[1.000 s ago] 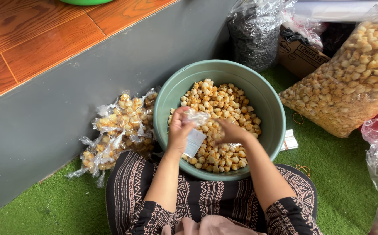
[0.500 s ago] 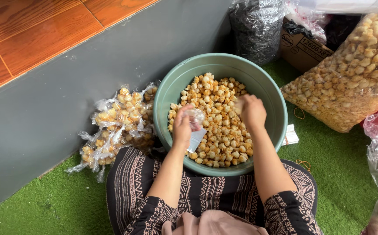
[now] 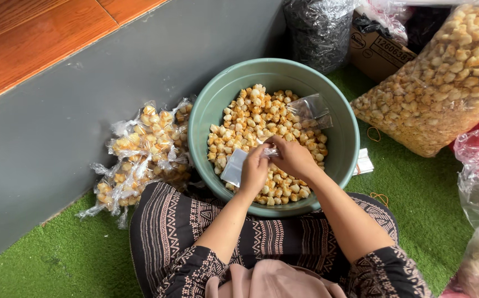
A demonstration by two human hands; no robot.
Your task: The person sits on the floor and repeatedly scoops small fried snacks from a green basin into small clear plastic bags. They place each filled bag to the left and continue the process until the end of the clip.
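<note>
Your two hands pinch one small clear bag over the green bowl.

Your left hand [image 3: 254, 170] and right hand [image 3: 293, 157] meet on the small clear bag [image 3: 238, 164], above the golden snack pieces [image 3: 250, 121] in the bowl [image 3: 206, 110]. You sit on green fake grass [image 3: 427, 193] by a grey wall [image 3: 57, 121]. The bag looks thin and shiny.

**Green turf floor and what rests on it**

The floor [image 3: 73, 259] is covered with green artificial turf, bounded on the left by a grey wall. A green basin [image 3: 206, 110] of golden snack pieces sits in the middle. To its left lies a heap of small filled packets [image 3: 140, 154]. On the right rests a large clear bag of snacks [image 3: 443, 83], with a cardboard box [image 3: 380, 49] and a dark plastic bag [image 3: 319, 30] at the far side.
</note>
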